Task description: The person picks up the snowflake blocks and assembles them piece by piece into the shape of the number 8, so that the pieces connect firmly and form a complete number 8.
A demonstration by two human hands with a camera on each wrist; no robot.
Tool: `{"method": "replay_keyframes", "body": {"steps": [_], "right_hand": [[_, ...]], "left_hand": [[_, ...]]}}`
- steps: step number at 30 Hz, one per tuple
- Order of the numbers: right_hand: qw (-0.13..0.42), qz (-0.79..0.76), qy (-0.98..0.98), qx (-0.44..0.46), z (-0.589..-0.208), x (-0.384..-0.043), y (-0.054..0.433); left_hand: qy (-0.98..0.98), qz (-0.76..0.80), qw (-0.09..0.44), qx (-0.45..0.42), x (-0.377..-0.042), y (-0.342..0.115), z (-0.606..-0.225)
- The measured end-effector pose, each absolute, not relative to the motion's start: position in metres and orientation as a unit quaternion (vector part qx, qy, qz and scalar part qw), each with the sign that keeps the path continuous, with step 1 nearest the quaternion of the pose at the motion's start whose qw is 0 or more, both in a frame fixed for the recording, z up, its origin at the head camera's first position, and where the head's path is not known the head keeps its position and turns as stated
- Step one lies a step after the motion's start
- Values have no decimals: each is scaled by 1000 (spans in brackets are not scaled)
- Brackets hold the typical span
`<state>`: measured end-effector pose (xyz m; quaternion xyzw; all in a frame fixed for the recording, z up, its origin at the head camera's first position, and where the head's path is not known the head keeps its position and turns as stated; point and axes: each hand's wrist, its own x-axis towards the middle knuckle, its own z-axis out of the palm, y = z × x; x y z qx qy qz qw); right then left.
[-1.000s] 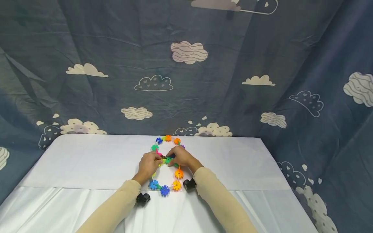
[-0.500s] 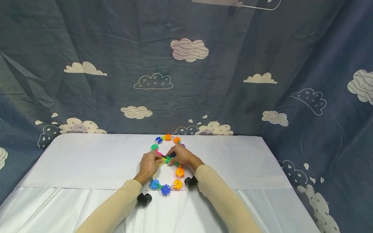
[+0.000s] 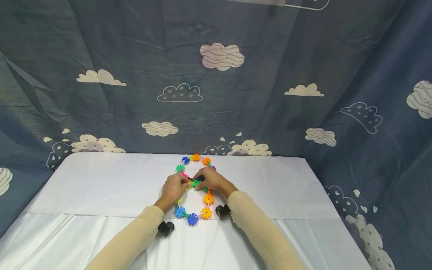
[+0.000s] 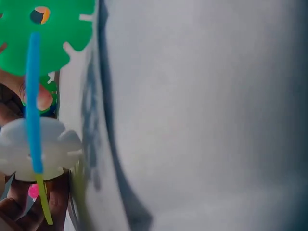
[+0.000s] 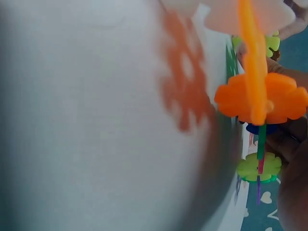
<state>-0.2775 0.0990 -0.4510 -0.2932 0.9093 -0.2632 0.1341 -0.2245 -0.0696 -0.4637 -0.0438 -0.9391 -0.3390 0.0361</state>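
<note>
Notched, flower-shaped plastic discs are linked edge to edge into a figure eight on the white cloth. Its far loop has an orange disc [image 3: 196, 157] at the top; the near loop has a blue disc [image 3: 192, 219] at the bottom. At the waist, my left hand [image 3: 173, 190] pinches the joint from the left, its fingertips partly covering small discs. My right hand [image 3: 214, 179] grips from the right beside a green disc [image 3: 195, 183] and a dark blue one. A white disc [image 4: 38, 144] looms in the left wrist view, an orange disc [image 5: 284, 96] in the right.
A white cloth [image 3: 101, 187] covers the table. Behind it hangs a dark curtain [image 3: 135, 56] printed with clouds. Black wrist-worn devices stick out under both forearms, the left device [image 3: 166, 228] and the right device [image 3: 222, 211] flanking the near loop.
Both hands stay at the waist of the figure eight with nearly the same grip. The near loop has shifted very slightly to the right; the head view has tilted a little.
</note>
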Motion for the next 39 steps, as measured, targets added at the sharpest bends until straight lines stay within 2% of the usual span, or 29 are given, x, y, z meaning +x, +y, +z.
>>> {"method": "replay_keyframes", "body": {"steps": [4, 8, 25, 39], "right_hand": [[140, -259, 907, -302, -456, -274, 98], [137, -259, 907, -302, -459, -271, 97], [97, -235, 923, -289, -460, -266, 95], [60, -240, 918, -309, -458, -244, 98]], "left_hand": [[-936, -350, 23, -38, -220, -73, -468], [-931, -361, 31, -43, -217, -75, -470], [-921, -381, 41, -64, -220, -86, -472], [-912, -401, 34, -76, -206, -87, -473]]}}
